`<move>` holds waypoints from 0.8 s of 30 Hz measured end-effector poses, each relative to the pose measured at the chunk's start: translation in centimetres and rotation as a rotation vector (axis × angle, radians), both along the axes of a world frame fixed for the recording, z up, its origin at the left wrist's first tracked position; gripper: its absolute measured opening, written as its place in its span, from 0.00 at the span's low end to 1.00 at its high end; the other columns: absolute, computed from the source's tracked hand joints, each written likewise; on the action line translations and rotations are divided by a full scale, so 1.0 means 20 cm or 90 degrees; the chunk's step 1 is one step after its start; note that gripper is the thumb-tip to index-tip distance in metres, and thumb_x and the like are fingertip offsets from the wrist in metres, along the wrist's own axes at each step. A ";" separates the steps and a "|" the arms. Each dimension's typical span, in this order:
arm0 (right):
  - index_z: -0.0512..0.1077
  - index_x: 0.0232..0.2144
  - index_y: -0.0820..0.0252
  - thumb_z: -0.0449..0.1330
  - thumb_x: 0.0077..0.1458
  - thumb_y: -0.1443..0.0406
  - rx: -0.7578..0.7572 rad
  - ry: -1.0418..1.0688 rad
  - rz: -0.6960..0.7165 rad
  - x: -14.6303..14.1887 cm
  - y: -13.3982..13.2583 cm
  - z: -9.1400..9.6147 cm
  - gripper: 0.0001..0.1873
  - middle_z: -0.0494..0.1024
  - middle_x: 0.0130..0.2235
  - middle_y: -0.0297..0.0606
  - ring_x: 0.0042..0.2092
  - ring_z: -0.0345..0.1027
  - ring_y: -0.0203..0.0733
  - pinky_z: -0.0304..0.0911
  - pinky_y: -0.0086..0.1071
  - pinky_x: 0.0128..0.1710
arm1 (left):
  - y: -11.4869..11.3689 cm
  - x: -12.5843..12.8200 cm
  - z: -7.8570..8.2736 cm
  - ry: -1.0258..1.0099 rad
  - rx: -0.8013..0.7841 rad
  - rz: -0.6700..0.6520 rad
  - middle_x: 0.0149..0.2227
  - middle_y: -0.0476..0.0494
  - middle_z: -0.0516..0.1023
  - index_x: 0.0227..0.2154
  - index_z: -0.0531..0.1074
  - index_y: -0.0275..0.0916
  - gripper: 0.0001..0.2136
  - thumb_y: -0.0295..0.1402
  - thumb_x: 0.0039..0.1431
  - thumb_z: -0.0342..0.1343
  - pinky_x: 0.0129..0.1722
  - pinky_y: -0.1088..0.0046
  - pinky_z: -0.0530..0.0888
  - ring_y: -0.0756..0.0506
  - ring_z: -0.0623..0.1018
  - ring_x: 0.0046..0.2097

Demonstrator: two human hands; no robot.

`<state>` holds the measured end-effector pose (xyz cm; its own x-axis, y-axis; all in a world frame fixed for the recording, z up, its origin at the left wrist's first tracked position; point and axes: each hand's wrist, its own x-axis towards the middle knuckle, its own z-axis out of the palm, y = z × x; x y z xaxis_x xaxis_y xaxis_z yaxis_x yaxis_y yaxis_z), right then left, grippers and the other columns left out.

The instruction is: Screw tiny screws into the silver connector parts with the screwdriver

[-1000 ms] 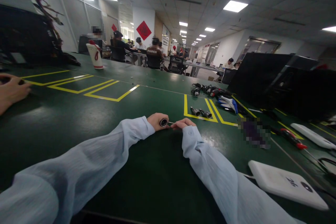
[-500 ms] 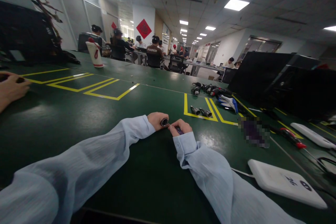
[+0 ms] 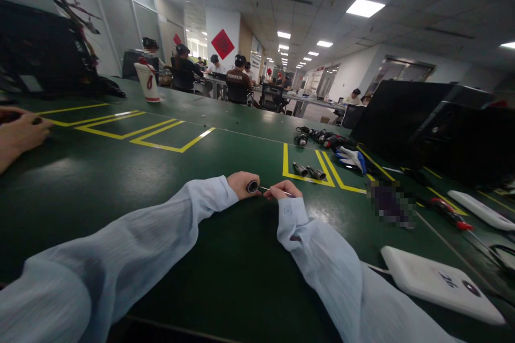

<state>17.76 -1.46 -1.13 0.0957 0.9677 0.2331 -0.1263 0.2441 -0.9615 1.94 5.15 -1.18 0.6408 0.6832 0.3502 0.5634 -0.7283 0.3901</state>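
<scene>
Left hand point(image 3: 241, 183) gripping a round-ended metal part point(image 3: 252, 187) at frame centre, right hand point(image 3: 285, 190) pinching a thin rod point(image 3: 264, 188), green bench point(image 3: 237, 268) below

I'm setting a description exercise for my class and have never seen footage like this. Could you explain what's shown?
No machine here: one camera, worn on a person's head, looks forward and down at their own bare hands. The left hand holds a round-mouthed metal part; the right hand holds a thin rod towards its opening. Whether the tip goes inside is too small to tell. On the green table lie two grey metal pieces within yellow tape, and, further right, a white box. The hand at the left edge is another person's.
</scene>
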 end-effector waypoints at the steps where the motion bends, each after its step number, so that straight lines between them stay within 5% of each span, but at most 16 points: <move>1: 0.66 0.15 0.59 0.59 0.38 0.66 0.010 -0.039 -0.026 -0.01 -0.01 0.01 0.06 0.75 0.17 0.31 0.20 0.65 0.33 0.61 0.27 0.23 | 0.00 0.00 0.00 0.009 0.006 0.006 0.20 0.53 0.65 0.21 0.66 0.36 0.09 0.37 0.45 0.55 0.23 0.80 0.59 0.53 0.65 0.24; 4: 0.66 0.15 0.59 0.59 0.39 0.67 0.020 -0.080 -0.039 -0.02 -0.03 0.01 0.06 0.75 0.18 0.30 0.21 0.65 0.33 0.61 0.27 0.23 | -0.01 0.00 0.01 0.018 0.016 0.006 0.20 0.53 0.65 0.21 0.65 0.36 0.09 0.37 0.45 0.54 0.22 0.80 0.58 0.53 0.65 0.23; 9: 0.65 0.15 0.60 0.58 0.39 0.69 -0.104 0.122 0.106 0.02 0.03 0.00 0.07 0.75 0.17 0.32 0.19 0.67 0.33 0.64 0.27 0.23 | 0.00 0.00 0.00 -0.037 -0.014 -0.030 0.20 0.53 0.65 0.21 0.65 0.35 0.10 0.38 0.44 0.55 0.23 0.80 0.59 0.54 0.64 0.24; 14: 0.64 0.16 0.60 0.60 0.37 0.68 -0.123 0.161 0.147 0.04 0.06 -0.02 0.06 0.76 0.18 0.33 0.18 0.67 0.32 0.64 0.25 0.22 | 0.00 0.00 -0.01 -0.097 -0.030 -0.058 0.20 0.53 0.65 0.21 0.64 0.34 0.09 0.35 0.45 0.54 0.24 0.80 0.60 0.54 0.64 0.24; 24: 0.66 0.15 0.60 0.59 0.39 0.68 0.017 -0.041 -0.027 -0.01 -0.02 0.01 0.07 0.74 0.17 0.30 0.19 0.65 0.32 0.61 0.25 0.21 | -0.02 0.00 0.01 0.028 0.044 0.019 0.21 0.52 0.66 0.22 0.66 0.36 0.08 0.36 0.45 0.54 0.23 0.79 0.59 0.53 0.65 0.24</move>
